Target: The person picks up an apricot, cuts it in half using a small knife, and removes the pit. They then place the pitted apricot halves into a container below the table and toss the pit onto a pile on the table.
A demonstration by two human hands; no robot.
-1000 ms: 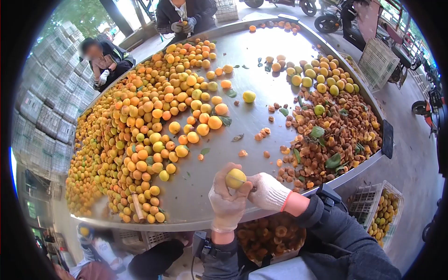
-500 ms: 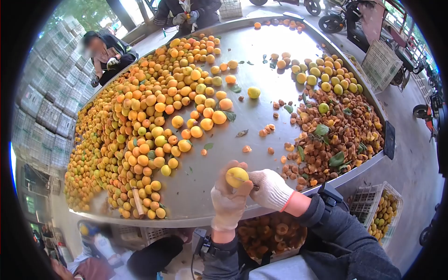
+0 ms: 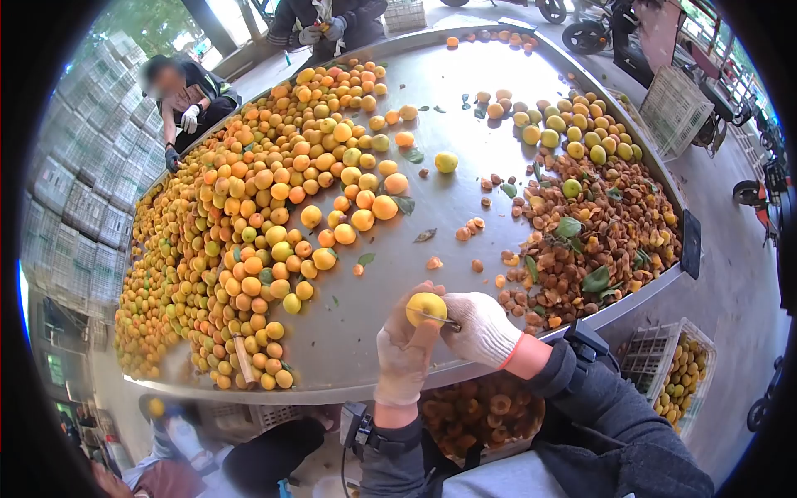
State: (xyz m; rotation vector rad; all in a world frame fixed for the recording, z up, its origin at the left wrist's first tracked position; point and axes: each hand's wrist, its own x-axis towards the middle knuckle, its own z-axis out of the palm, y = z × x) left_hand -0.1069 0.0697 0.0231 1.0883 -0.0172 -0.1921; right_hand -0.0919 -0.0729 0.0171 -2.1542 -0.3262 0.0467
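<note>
In a white glove, my left hand [image 3: 405,353] holds a yellow fruit [image 3: 427,310] up over the table's front edge. My right hand [image 3: 481,330], gloved too, is closed on a small thin metal tool [image 3: 449,321], its tip against the fruit's skin. Behind and to the left, a big heap of orange and yellow fruit [image 3: 241,207] covers the metal table [image 3: 357,324]. At the right lies a pile of brown pits and scraps [image 3: 618,241] with green leaves, a row of whole yellow fruit beyond it.
Below the table edge stands a container of halved fruit [image 3: 490,415]. A crate of fruit [image 3: 682,373] is at the lower right. Co-workers are at the far side [image 3: 328,29], the left [image 3: 195,104] and the lower left [image 3: 178,465]. A wooden-handled item [image 3: 244,358] lies among the fruit.
The fruit in my left hand has turned, and the tool now lies across it. The co-worker at the left has reached a hand down to the heap. The view has shifted slightly.
</note>
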